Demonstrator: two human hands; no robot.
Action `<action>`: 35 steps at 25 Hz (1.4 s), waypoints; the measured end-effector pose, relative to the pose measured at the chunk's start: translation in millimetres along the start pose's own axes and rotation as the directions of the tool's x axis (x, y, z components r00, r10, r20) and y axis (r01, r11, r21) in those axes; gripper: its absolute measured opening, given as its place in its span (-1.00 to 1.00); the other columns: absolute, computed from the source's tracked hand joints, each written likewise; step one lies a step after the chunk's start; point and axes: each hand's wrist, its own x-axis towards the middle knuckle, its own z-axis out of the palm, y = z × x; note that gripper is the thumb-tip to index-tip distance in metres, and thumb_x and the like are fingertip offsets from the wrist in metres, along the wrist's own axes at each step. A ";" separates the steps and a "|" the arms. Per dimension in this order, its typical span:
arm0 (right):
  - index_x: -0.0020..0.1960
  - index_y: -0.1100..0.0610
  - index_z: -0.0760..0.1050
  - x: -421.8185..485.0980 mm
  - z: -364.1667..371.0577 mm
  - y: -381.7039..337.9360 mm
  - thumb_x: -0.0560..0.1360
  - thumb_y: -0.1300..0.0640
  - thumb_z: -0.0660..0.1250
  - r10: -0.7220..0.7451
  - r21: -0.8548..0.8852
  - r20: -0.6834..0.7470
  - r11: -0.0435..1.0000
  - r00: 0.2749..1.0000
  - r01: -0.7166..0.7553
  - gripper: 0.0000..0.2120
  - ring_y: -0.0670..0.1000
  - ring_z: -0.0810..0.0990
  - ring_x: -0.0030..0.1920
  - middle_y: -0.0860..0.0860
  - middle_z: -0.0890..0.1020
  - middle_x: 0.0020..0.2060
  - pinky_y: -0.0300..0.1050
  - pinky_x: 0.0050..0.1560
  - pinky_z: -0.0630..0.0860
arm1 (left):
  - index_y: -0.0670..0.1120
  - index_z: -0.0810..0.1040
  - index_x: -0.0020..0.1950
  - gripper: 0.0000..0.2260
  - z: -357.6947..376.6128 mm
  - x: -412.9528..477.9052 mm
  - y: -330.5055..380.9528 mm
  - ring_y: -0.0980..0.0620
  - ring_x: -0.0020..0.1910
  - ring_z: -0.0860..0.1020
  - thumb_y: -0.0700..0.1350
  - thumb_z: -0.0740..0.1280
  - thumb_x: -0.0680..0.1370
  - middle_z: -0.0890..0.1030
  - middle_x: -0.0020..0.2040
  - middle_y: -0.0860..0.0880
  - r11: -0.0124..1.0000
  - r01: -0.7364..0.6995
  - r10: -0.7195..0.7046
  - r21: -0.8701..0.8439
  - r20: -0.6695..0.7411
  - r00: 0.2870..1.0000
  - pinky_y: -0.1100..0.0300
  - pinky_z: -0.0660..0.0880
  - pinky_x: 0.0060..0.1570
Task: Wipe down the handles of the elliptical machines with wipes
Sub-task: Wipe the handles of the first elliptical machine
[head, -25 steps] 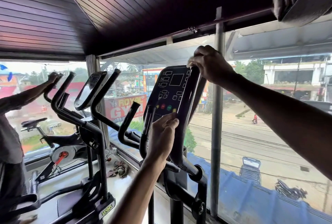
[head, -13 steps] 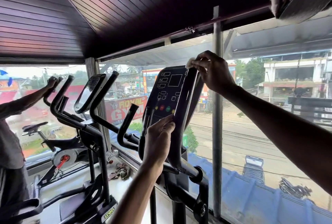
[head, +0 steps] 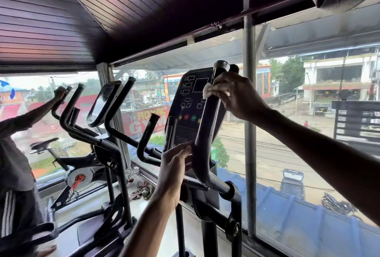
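A black elliptical machine stands before me with its console (head: 190,108) facing me. Its right moving handle (head: 207,131) rises in front of the console to a capped top end. My right hand (head: 238,96) wraps a white wipe (head: 207,90) round the upper part of that handle, a little below the cap. My left hand (head: 174,166) grips the same handle lower down, with the thumb lying along the bar. The machine's left handle (head: 147,139) stands free to the left.
A second elliptical (head: 98,125) and an exercise bike (head: 61,166) stand to the left, where another person (head: 14,153) reaches up to a handle. A glass window with a metal post (head: 249,133) runs close behind the machines. A crumpled rag (head: 141,192) lies on the sill.
My right hand with the wipe has slid down from the top of the handle, so the cap now shows above it. My left hand has kept its grip lower on the bar.
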 end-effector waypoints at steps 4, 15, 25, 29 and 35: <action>0.11 0.19 0.74 -46.9 10.3 -43.9 0.54 0.25 0.50 -0.095 0.102 0.134 0.991 0.986 0.082 -0.84 -0.16 0.59 0.05 0.04 0.68 0.04 -0.48 0.18 0.44 | -0.14 0.72 0.15 -0.70 -5.0 -7.9 -1.7 -0.07 0.03 0.73 -0.34 0.21 0.63 0.76 0.02 -0.11 1.000 -0.015 0.015 -0.008 0.068 0.998 0.16 0.61 0.03; 0.10 0.21 0.72 -91.4 16.2 -86.7 0.60 0.27 0.42 -0.179 0.045 0.131 0.984 0.975 0.174 -0.87 -0.07 0.59 0.10 0.06 0.66 0.05 -0.34 0.16 0.52 | -0.08 0.72 0.07 -0.73 -13.6 -8.9 -11.7 0.02 0.07 0.70 -0.29 0.24 0.65 0.74 0.06 -0.09 0.979 0.133 -0.103 -0.151 0.192 0.976 0.10 0.54 0.23; 0.11 0.20 0.71 -108.7 16.2 -107.0 0.66 0.22 0.33 -0.145 -0.003 0.135 0.989 0.980 0.147 -0.82 -0.15 0.52 0.12 0.04 0.66 0.08 -0.52 0.24 0.36 | -0.14 0.66 0.10 -0.70 -23.7 -9.5 -17.5 0.03 0.01 0.67 -0.10 0.14 0.69 0.75 -0.02 -0.08 0.909 0.243 -0.160 -0.339 0.253 0.954 0.15 0.53 0.14; 0.09 0.23 0.72 -88.4 26.1 -108.3 0.64 0.20 0.31 -0.006 -0.118 -0.013 0.993 1.000 0.005 -0.78 -0.02 0.55 0.09 0.08 0.66 0.05 -0.31 0.19 0.53 | -0.17 0.65 0.13 -0.65 -22.9 -8.1 -16.1 -0.01 0.02 0.66 -0.01 0.14 0.69 0.74 -0.01 -0.11 0.900 0.242 -0.166 -0.363 0.228 0.959 0.12 0.52 0.15; 0.12 0.24 0.69 -114.3 27.2 -110.2 0.69 0.19 0.21 -0.222 -0.078 0.132 0.969 0.966 0.234 -0.73 0.02 0.55 0.12 0.09 0.67 0.11 -0.23 0.13 0.55 | -0.16 0.68 0.10 -0.60 -23.3 -7.3 -16.3 -0.02 -0.01 0.64 0.03 0.10 0.69 0.73 -0.04 -0.11 0.912 0.232 -0.172 -0.337 0.198 0.965 0.07 0.47 0.18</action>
